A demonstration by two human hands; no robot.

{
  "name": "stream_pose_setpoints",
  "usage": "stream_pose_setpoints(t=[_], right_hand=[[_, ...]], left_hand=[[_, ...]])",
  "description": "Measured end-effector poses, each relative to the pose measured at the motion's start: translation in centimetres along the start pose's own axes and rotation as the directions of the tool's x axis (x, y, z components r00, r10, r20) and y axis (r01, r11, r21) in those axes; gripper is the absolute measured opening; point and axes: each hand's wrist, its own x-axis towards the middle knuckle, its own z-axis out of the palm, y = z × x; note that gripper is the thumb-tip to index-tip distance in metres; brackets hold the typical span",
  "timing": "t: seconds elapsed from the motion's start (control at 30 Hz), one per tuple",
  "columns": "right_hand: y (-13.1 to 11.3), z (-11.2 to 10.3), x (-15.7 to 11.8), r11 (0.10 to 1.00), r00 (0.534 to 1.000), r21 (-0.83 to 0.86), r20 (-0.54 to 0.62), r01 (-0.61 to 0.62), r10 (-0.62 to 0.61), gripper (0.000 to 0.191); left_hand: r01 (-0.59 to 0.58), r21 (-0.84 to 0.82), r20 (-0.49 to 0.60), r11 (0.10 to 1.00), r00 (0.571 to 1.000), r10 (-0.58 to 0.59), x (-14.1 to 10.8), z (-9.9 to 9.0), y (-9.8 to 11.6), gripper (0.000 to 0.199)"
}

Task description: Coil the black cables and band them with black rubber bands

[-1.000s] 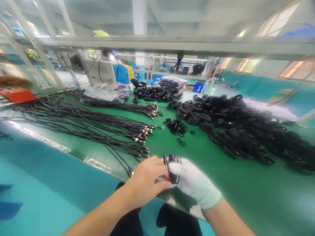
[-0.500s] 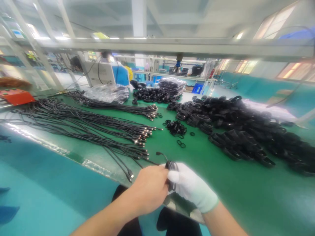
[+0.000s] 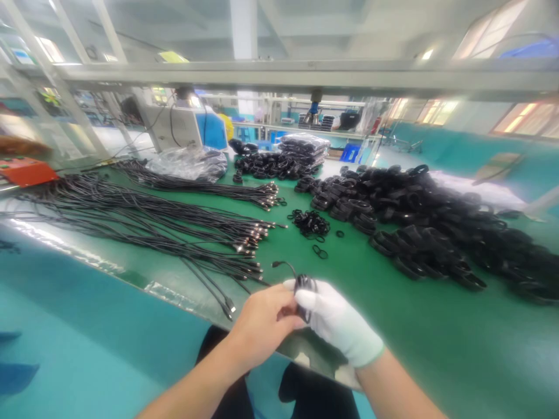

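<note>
A coiled black cable is between my two hands near the table's front edge, one connector end sticking out to the upper left. My right hand, in a white glove, is closed around the coil, its thumb across the front. My bare left hand is at the coil's left side, fingers bent and touching it; what its fingertips pinch is partly hidden. Long black cables lie in bundles to the left, connectors pointing right. Beyond my hands sits a small pile of black rings.
Coiled black cables are heaped on the right of the green table, with another heap at the back. A clear plastic bag, a red box and a metal frame rail stand around the table.
My left hand has turned and its thumb and fingers have parted somewhat along the coil. Both hands and the coil sit slightly higher in the view.
</note>
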Motion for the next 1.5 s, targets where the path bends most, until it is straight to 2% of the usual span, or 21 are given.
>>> stream_pose_setpoints(t=[0.1, 0.2, 0.37, 0.53, 0.67, 0.9, 1.07, 1.13, 1.2, 1.27, 1.3, 1.4, 1.5], right_hand=[[-0.3, -0.1, -0.1, 0.999, 0.999, -0.034, 0.046, -0.008, 0.01, 0.022], [-0.2, -0.3, 0.1, 1.0, 0.998, 0.028, 0.065, 0.006, -0.008, 0.019], [0.4, -0.7, 0.4, 0.997, 0.999, 0.069, 0.053, -0.017, 0.014, 0.015], [0.4, -0.9, 0.3, 0.991, 0.998, 0.115, 0.011, -0.068, 0.067, 0.018], [0.3, -0.7, 0.3, 0.99, 0.996, 0.113, -0.033, -0.081, 0.085, 0.022], [0.7, -0.9, 0.2, 0.991, 0.994, 0.083, 0.028, -0.109, 0.107, 0.024], [0.7, -1.2, 0.1, 0.993, 0.992, 0.027, 0.044, -0.117, 0.116, 0.033], [0.5, -1.2, 0.0, 0.99, 0.991, 0.054, 0.041, -0.131, 0.129, 0.032], [0.4, -1.1, -0.1, 0.978, 0.984, 0.118, 0.072, -0.173, 0.166, 0.032], [0.3, -1.1, -0.2, 0.961, 0.97, 0.16, 0.121, -0.227, 0.21, 0.036], [0.3, -1.1, -0.2, 0.955, 0.965, 0.164, 0.138, -0.246, 0.224, 0.038], [0.2, -1.2, -0.3, 0.964, 0.967, 0.126, 0.125, -0.236, 0.22, 0.038], [0.2, -1.3, -0.3, 0.98, 0.979, 0.064, 0.089, -0.187, 0.181, 0.036]], left_hand=[[-0.003, -0.079, 0.04, 0.997, 0.999, 0.006, 0.4, -0.1, -0.5, 0.008], [-0.018, -0.097, 0.053, 0.995, 0.998, 0.023, 0.6, -0.3, -0.7, 0.01], [0.021, -0.101, -0.024, 0.995, 0.999, -0.024, 0.6, 0.0, -0.8, 0.012], [0.069, -0.202, 0.017, 0.977, 0.998, -0.067, 0.4, -0.2, -0.9, 0.011], [0.106, -0.242, -0.006, 0.964, 0.994, -0.11, 0.1, -0.4, -1.0, 0.015], [0.115, -0.144, 0.071, 0.983, 0.992, -0.105, 0.5, -0.2, -1.4, 0.019], [-0.003, -0.023, 0.137, 1.0, 0.991, 0.006, 1.1, -1.0, -0.9, 0.015], [-0.024, 0.006, 0.072, 1.0, 0.997, 0.024, 1.3, -1.6, -0.5, 0.015], [-0.033, 0.026, -0.097, 0.999, 0.995, 0.036, 1.7, -2.2, -0.3, 0.012], [-0.072, 0.064, -0.214, 0.995, 0.973, 0.084, 2.4, -2.7, -0.4, 0.022], [-0.101, 0.093, -0.211, 0.99, 0.97, 0.119, 2.8, -2.9, -0.5, 0.024], [-0.149, 0.137, -0.102, 0.979, 0.981, 0.163, 3.6, -3.1, -1.0, 0.016], [-0.029, -0.033, -0.048, 0.999, 0.998, 0.028, 3.8, -2.6, -1.4, 0.01]])
